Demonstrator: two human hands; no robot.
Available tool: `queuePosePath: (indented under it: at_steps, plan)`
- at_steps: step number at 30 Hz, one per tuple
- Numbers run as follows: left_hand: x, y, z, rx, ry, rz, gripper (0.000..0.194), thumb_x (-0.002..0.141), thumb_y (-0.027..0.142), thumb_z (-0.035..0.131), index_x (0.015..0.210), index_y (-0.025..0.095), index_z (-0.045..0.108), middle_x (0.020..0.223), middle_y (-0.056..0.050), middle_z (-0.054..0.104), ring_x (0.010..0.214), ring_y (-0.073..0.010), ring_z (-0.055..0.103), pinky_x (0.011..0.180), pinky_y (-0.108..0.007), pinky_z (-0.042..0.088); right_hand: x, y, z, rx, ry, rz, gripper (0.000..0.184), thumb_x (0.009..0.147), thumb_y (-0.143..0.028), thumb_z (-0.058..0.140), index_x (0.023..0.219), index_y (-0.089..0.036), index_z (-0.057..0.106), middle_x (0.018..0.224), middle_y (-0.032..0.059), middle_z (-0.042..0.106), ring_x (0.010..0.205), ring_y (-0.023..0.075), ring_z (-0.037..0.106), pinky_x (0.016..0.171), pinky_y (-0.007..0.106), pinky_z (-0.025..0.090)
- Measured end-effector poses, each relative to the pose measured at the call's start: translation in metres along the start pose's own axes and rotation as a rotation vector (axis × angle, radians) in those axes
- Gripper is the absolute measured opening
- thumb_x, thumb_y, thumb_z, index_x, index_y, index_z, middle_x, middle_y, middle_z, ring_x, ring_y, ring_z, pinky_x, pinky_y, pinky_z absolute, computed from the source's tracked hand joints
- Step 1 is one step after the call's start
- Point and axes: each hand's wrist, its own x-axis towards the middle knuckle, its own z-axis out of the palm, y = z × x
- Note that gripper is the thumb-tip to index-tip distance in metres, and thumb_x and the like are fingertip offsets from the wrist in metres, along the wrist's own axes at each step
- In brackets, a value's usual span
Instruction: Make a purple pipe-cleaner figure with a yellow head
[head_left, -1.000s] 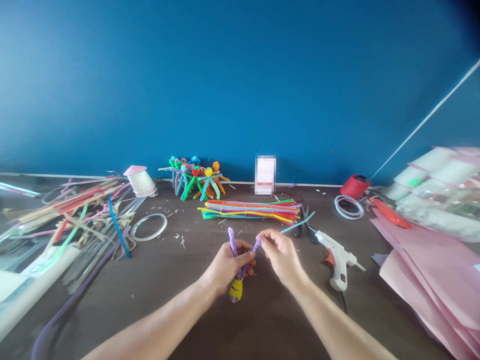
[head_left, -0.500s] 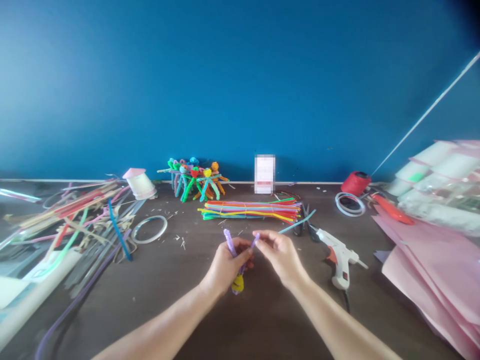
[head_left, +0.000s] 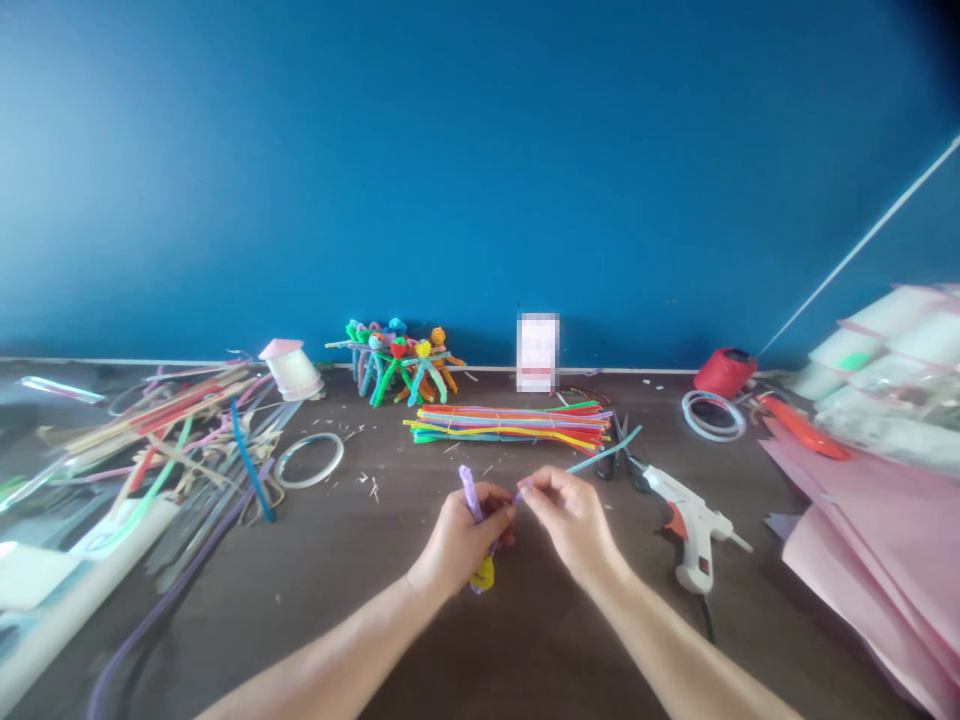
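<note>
The purple fuzzy piece [head_left: 470,492] is between the two hands, over the worktop [head_left: 322,580], its yellow-wrapped end [head_left: 482,574] at 6 o'clock and a stalk rising toward 11. The left hand [head_left: 466,532] has its grip pinched around the middle, thumb across it; the right hand [head_left: 568,512], grip pressed together at the fingertips, pinches its thin strand at 2 o'clock. Compared with a second ago, less strand and less yellow show, which suggests the strand is being worked closer in while the left hand steadies the rest.

Around the piece, a bundle of coloured stems [head_left: 510,425] lies at 12 o'clock, small stem figures [head_left: 401,365] stand at 11, and a glue gun [head_left: 694,530] lies at 3.

At 10 o'clock is a pink-topped white pot [head_left: 292,372], its inside hidden. Between 2 and 3, clear plastic packs [head_left: 881,350] hold white, pink-edged forms; a green patch shows, the rest too blurred to tell.
</note>
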Motion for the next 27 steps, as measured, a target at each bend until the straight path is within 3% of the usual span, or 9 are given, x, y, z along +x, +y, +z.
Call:
queuePosePath:
  at_steps: [2,7,9,17,22,27]
  plan:
    - [0.0,0.001,0.0,-0.042,-0.027,-0.04,0.028,0.061,0.034,0.067,0.074,0.012,0.056,0.056,0.002,0.055,0.045,-0.0086,0.053,0.046,-0.02,0.042,0.0,0.001,0.0,0.013,-0.014,0.03,0.02,0.072,-0.034,0.057,0.069,-0.015,0.06,0.057,-0.0008,0.057,0.048,0.0094,0.048,0.046,0.02,0.038]
    - [0.003,0.007,-0.009,-0.284,-0.069,-0.181,0.027,0.062,0.031,0.068,0.077,0.014,0.053,0.056,0.001,0.057,0.045,-0.0082,0.053,0.045,-0.018,0.04,0.003,0.005,-0.001,0.192,-0.103,0.095,0.033,0.074,-0.036,0.056,0.1,-0.016,0.056,0.073,-0.0006,0.056,0.041,0.0047,0.041,0.04,0.019,0.032]
    - [0.006,0.009,-0.013,-0.365,-0.058,-0.196,0.025,0.063,0.029,0.067,0.078,0.015,0.053,0.055,0.002,0.057,0.045,-0.0076,0.053,0.044,-0.017,0.039,0.004,0.006,-0.001,0.225,-0.088,0.108,0.035,0.074,-0.035,0.055,0.104,-0.017,0.054,0.069,-0.002,0.053,0.041,0.0044,0.039,0.039,0.019,0.03]
    - [0.01,0.011,-0.016,-0.409,-0.033,-0.254,0.02,0.064,0.024,0.063,0.078,0.015,0.052,0.055,0.0,0.058,0.046,-0.0094,0.055,0.045,-0.019,0.041,0.006,0.008,0.0,0.197,-0.064,0.118,0.029,0.072,-0.036,0.057,0.092,-0.015,0.059,0.051,-0.0059,0.044,0.039,0.0052,0.034,0.037,0.018,0.027]
    - [0.007,0.008,-0.013,-0.365,-0.153,-0.258,0.021,0.065,0.028,0.065,0.072,0.012,0.053,0.057,-0.002,0.059,0.046,-0.01,0.055,0.045,-0.02,0.042,0.003,0.003,0.002,0.179,-0.178,0.107,0.025,0.073,-0.037,0.057,0.083,-0.015,0.06,0.059,-0.0013,0.055,0.044,0.0077,0.044,0.04,0.019,0.034]
    - [0.003,0.005,-0.012,-0.358,-0.229,-0.256,0.024,0.06,0.026,0.071,0.071,0.012,0.055,0.058,-0.001,0.06,0.047,-0.0096,0.056,0.049,-0.02,0.042,0.001,-0.001,0.001,0.13,-0.167,0.036,0.026,0.075,-0.04,0.055,0.069,-0.015,0.061,0.057,0.0003,0.056,0.055,0.0131,0.053,0.051,0.023,0.042]
